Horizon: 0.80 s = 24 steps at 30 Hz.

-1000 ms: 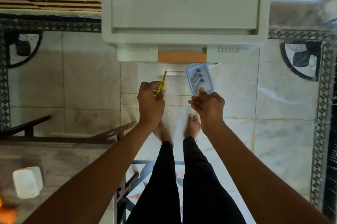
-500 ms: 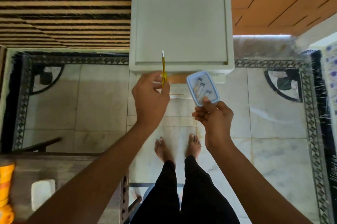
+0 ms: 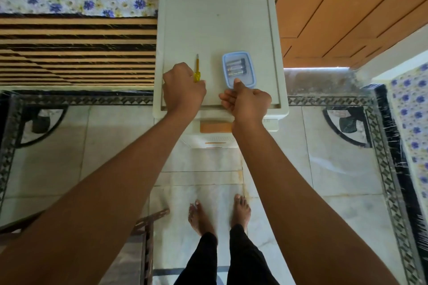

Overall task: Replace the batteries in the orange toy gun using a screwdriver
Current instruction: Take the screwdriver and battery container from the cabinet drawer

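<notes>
My left hand [image 3: 184, 87] is curled around the yellow translucent handle of a slim screwdriver [image 3: 197, 69], whose metal shaft points straight away from me over the flat top of a white plastic bench [image 3: 217, 25]. Just beside it, to the right, a small clear plastic container with a blue rim [image 3: 224, 64] sits on the same top, holding three grey cylindrical batteries [image 3: 235, 67] laid side by side. My right hand [image 3: 247, 99] pinches the container's near edge, thumb on the rim and fingers curled below. I stand barefoot on the pale marble floor [image 3: 335, 157].
</notes>
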Motion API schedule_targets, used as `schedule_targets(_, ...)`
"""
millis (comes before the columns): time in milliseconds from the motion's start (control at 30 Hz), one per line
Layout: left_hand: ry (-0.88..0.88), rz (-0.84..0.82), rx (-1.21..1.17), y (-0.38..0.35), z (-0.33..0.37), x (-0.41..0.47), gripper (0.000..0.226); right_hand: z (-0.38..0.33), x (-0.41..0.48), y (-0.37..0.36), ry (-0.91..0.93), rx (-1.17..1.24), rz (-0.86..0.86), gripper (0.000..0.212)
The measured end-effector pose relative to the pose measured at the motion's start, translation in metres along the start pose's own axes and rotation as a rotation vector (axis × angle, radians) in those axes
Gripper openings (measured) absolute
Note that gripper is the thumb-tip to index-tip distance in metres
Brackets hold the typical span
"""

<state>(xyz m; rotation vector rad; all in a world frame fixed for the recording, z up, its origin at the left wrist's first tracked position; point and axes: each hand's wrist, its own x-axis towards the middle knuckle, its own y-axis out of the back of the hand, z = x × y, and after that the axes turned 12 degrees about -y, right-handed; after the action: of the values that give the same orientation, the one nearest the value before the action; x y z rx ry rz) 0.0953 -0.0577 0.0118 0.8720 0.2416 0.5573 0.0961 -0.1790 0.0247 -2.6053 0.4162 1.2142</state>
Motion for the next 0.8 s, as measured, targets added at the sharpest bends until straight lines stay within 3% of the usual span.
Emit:
schedule_targets(233,-0.067,-0.001,-0.039,0.002,-0.01,-0.004,0.039,0.001,-0.013,0.014,-0.041,-0.067,0.02,0.029)
schedule_targets(300,-0.093,0.03,-0.107,0.005,-0.018,-0.011,0.035,0.02,-0.018,0.033,0.168,-0.253,0.035,0.022)
schedule_targets(400,-0.23,0.082,-0.139,0.014,-0.035,-0.035,0.024,0.05,-0.019,0.066,0.583,-0.716,0.003,0.006)
schedule_targets(500,-0.392,0.011,0.012,0.022,-0.061,-0.064,0.036,0.071,-0.012,0.085,0.855,-1.188,-0.072,0.028)
schedule_targets(567,-0.513,-0.063,0.124,0.022,-0.081,-0.073,0.047,0.076,-0.011,0.086,0.945,-1.354,-0.065,0.04)
schedule_targets(667,-0.676,-0.14,0.227,0.024,-0.101,-0.074,0.055,0.066,-0.014,0.077,0.912,-1.473,-0.031,0.028)
schedule_targets(733,-0.698,-0.157,0.232,0.027,-0.103,-0.072,0.058,0.05,-0.019,0.069,0.805,-1.54,-0.041,0.011)
schedule_targets(800,-0.686,-0.153,0.219,0.029,-0.101,-0.071,0.058,0.038,-0.029,0.069,0.676,-1.62,-0.108,0.014)
